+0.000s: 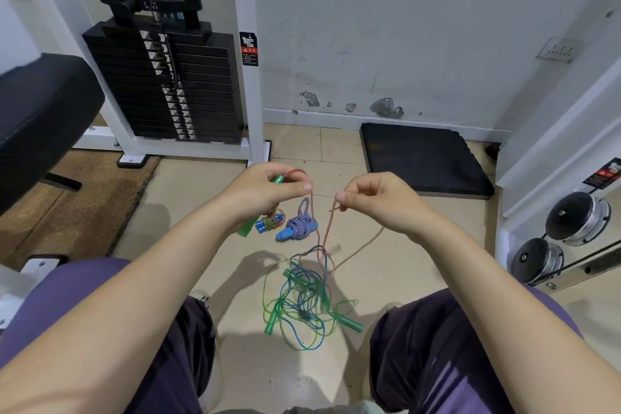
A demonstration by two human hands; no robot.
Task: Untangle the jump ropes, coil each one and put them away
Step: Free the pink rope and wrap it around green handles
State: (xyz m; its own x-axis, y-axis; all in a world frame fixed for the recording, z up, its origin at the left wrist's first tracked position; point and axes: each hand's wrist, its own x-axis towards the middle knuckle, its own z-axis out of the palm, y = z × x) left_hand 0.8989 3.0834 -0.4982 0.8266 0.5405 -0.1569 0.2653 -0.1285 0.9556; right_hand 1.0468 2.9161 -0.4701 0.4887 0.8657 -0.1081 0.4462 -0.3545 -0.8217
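My left hand (268, 190) grips a green handle (250, 223) together with a loop of the pink rope (327, 230). My right hand (373, 198) pinches the same pink rope a little to the right, held up above the floor. The pink rope hangs down into a tangle of green and blue ropes (302, 302) with green handles, lying on the floor between my knees. Two coiled ropes lie beyond it: one with yellow beads and blue handles (268, 222), one white-and-blue braided with blue handles (298, 228).
A weight-stack machine (164, 84) stands at the back left, with a black padded bench (40, 118) at the left edge. A black mat (423, 158) lies by the wall. Chrome dumbbells (571, 222) sit on a rack at right. A brown carpet (74, 208) covers the left floor.
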